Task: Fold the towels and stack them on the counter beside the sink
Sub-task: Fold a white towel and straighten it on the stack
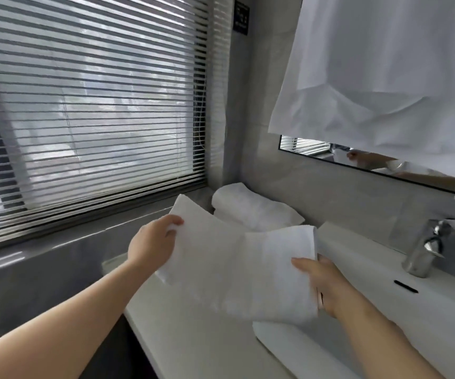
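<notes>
A white towel [237, 266] hangs folded between my two hands, just above the white counter [193, 337] left of the sink [303, 348]. My left hand [152, 242] grips its left edge, thumb on top. My right hand [322, 285] grips its right edge, thumb on top and fingers underneath. Behind it, a folded white towel [253, 207] lies on the counter in the corner by the window.
A chrome faucet [426, 250] stands at the right behind the sink. Window blinds [89, 105] fill the left wall above a grey ledge. A white cloth [379, 72] hangs over the mirror [371, 162] at upper right.
</notes>
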`<control>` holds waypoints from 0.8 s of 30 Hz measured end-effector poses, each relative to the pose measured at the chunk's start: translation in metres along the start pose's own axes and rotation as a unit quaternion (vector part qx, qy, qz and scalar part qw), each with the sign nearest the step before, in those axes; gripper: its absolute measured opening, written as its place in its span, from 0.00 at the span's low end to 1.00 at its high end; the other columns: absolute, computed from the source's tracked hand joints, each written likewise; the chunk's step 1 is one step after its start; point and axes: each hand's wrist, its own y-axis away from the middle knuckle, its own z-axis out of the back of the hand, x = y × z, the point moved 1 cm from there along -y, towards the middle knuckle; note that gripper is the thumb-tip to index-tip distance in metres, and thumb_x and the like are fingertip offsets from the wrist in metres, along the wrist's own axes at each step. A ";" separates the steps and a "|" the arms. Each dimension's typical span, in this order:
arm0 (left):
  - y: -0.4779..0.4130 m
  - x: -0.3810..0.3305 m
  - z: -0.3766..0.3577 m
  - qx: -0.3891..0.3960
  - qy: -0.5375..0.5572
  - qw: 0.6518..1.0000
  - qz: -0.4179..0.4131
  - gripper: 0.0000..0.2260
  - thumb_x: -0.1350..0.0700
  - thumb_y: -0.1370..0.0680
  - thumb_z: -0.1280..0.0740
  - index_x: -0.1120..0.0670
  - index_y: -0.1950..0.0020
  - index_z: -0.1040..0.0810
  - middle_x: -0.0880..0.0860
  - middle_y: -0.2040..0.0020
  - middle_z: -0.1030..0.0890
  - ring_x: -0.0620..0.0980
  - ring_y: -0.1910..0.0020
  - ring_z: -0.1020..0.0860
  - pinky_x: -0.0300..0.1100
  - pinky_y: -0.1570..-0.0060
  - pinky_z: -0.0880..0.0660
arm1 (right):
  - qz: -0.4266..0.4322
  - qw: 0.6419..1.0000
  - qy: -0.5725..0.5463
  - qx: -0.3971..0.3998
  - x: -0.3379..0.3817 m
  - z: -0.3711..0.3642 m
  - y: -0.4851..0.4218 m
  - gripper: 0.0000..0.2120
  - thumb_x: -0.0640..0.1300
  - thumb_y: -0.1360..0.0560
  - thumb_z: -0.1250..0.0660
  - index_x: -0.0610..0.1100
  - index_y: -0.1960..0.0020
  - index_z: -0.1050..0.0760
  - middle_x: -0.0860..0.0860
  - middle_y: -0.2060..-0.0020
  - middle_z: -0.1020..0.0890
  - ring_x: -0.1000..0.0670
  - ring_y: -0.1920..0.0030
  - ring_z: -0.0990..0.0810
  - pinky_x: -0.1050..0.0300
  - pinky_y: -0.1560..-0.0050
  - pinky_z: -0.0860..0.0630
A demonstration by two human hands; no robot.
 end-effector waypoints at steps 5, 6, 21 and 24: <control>-0.062 0.003 -0.018 0.013 -0.016 1.000 -0.009 0.13 0.58 0.21 0.41 0.43 0.42 0.23 0.49 0.44 0.21 0.54 0.48 0.23 0.43 0.52 0.27 | 0.008 0.999 -0.015 -0.027 0.009 -0.019 -0.058 0.11 0.35 0.23 0.37 0.37 0.41 0.28 0.39 0.53 0.20 0.41 0.58 0.20 0.52 0.64 0.25; -0.077 0.002 -0.024 0.018 -0.012 1.000 -0.006 0.12 0.58 0.21 0.41 0.44 0.44 0.24 0.49 0.46 0.21 0.54 0.50 0.23 0.43 0.54 0.27 | 0.011 0.999 -0.020 -0.035 0.011 -0.020 -0.072 0.13 0.36 0.23 0.37 0.37 0.39 0.29 0.38 0.51 0.20 0.41 0.57 0.20 0.52 0.63 0.25; -0.259 -0.011 -0.117 0.082 0.005 0.996 -0.037 0.13 0.63 0.22 0.44 0.48 0.53 0.24 0.51 0.49 0.21 0.55 0.50 0.24 0.43 0.53 0.30 | 0.055 0.988 -0.017 -0.144 0.041 -0.018 -0.215 0.11 0.37 0.23 0.36 0.43 0.41 0.27 0.44 0.52 0.20 0.40 0.49 0.22 0.44 0.44 0.26; -0.291 -0.031 -0.141 0.110 -0.004 0.992 -0.066 0.16 0.64 0.22 0.46 0.48 0.46 0.23 0.49 0.44 0.22 0.52 0.50 0.26 0.40 0.54 0.33 | 0.063 0.980 0.003 -0.191 0.043 -0.009 -0.236 0.12 0.39 0.22 0.36 0.40 0.39 0.27 0.42 0.48 0.20 0.40 0.48 0.22 0.45 0.43 0.26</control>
